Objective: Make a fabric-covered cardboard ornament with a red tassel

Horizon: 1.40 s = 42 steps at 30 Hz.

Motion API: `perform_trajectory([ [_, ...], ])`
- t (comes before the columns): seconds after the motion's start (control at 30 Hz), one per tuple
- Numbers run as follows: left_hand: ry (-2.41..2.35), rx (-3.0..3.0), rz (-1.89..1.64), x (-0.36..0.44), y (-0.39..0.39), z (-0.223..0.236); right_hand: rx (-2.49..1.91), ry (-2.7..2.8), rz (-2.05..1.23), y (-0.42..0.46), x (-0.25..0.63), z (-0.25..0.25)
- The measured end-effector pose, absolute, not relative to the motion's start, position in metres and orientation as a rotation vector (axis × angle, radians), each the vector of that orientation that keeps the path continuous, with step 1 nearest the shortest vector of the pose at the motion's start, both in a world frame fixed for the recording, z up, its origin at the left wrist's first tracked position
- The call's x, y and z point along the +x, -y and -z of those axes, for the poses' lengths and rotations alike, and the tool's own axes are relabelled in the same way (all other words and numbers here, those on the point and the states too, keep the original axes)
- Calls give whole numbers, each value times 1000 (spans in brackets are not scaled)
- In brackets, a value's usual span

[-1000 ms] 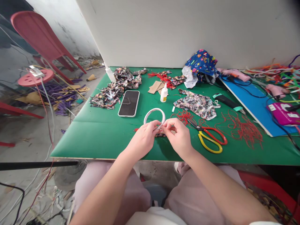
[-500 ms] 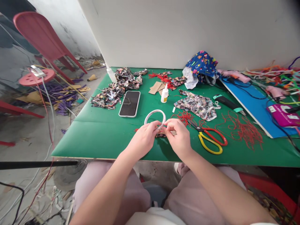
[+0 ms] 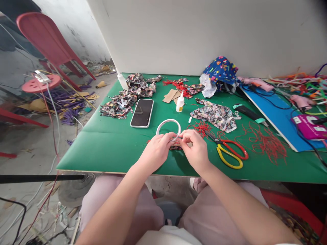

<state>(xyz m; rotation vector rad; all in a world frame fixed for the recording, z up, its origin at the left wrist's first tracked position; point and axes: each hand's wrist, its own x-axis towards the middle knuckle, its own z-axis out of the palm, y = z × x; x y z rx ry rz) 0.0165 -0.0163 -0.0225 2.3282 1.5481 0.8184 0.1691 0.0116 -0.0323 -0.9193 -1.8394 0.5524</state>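
My left hand [image 3: 155, 152] and my right hand [image 3: 195, 151] meet over the green table [image 3: 112, 149], both pinched on the near edge of a white ring [image 3: 168, 125] that is held up off the table. A strip of floral fabric with red thread [image 3: 176, 147] lies under my fingers. Whether my right fingers also grip the thread I cannot tell.
Red and yellow scissors [image 3: 230, 153] lie right of my right hand, with loose red thread [image 3: 263, 141] beyond. A phone [image 3: 142, 113], a glue bottle [image 3: 180, 102], fabric scraps [image 3: 127, 95] and a floral piece [image 3: 214, 114] sit farther back. A blue board [image 3: 270, 112] is at right.
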Motion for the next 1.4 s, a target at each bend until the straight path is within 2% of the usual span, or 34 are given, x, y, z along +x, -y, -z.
perform_trajectory([
  [0.23, -1577, 2364, -860, 15, 14, 24, -949, 1843, -549, -12, 169, 32],
  [0.5, -1683, 2358, -1098, 12, 12, 28, -905, 1872, -421, -10, 168, 33],
  [1.4, -1634, 2376, -1130, 19, 16, 24, -940, 1912, -561, -7, 163, 36],
])
